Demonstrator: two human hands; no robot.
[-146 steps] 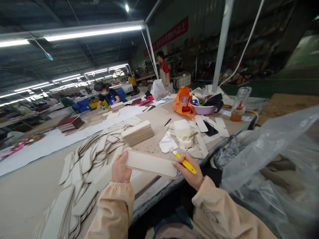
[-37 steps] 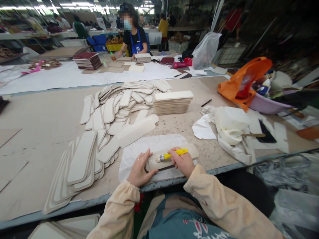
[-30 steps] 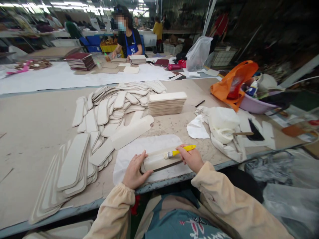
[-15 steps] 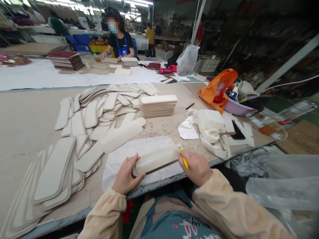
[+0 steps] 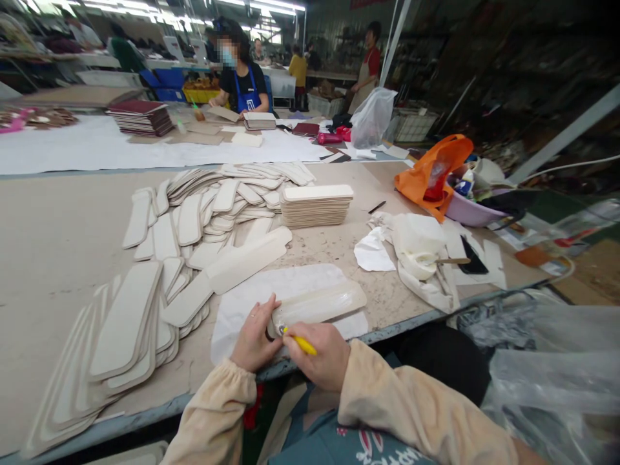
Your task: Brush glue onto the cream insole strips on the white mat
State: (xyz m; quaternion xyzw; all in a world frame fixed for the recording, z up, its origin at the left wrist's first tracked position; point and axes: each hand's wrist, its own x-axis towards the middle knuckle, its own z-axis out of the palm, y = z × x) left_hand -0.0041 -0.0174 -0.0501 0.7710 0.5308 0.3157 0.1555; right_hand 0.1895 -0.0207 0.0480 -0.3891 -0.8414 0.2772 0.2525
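A long pale panel with rounded ends, glossy on top, lies on a white sheet near the table's front edge. My left hand grips its left end, thumb on the near side and fingers on the far side. Closed around a yellow-handled brush, my right hand has the tip at the panel's near left corner, close to my left thumb. The brush tip is small and partly unclear. Loose matching panels are fanned out and overlap to the left.
A neat stack of panels stands behind. To the right are a cloth-wrapped tub with a stick, an orange bag and a lilac basin. A co-worker is at the table beyond.
My right hand has carried the brush leftward along the panel, from its right end to its left end. My left hand still grips the left end. The view has shifted slightly.
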